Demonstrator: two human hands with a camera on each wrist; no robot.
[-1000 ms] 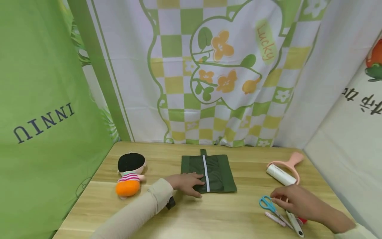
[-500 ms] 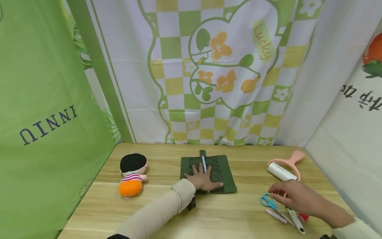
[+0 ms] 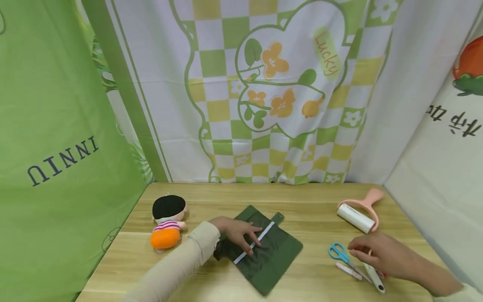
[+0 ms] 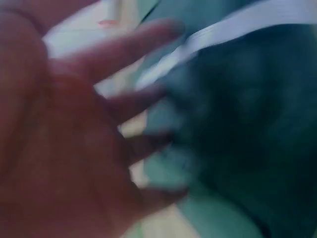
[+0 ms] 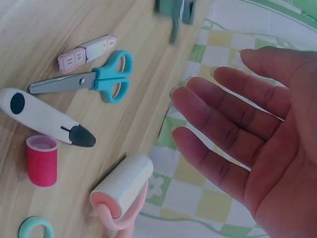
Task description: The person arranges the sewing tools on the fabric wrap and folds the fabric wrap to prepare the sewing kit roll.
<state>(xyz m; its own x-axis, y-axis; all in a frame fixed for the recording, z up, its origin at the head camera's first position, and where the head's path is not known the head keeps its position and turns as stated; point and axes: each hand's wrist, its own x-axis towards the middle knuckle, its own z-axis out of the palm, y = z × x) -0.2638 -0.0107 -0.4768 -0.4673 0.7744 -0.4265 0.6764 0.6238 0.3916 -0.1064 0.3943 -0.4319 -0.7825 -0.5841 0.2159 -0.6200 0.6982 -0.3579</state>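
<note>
A flat dark green fabric pouch with a white elastic strip and a small tab lies turned at an angle on the table. My left hand rests on its left part, fingers extended across the strip; the left wrist view shows these fingers spread and blurred over the dark cloth. Over at the right, my right hand hovers with fingers loosely bent and nothing in its palm. Beneath and beside it are blue-handled scissors, a folded pink-and-white tape measure and a white tool with a dark tip.
Behind my right hand lies a lint roller with a pink handle. A red spool and a mint-green ring show in the right wrist view. A plush doll lies at the left. Curtains border the wooden table.
The pouch has turned clockwise under my left hand and come nearer, its tab now pointing to the back right. My left hand has shifted left and nearer. The right hand has barely moved.
</note>
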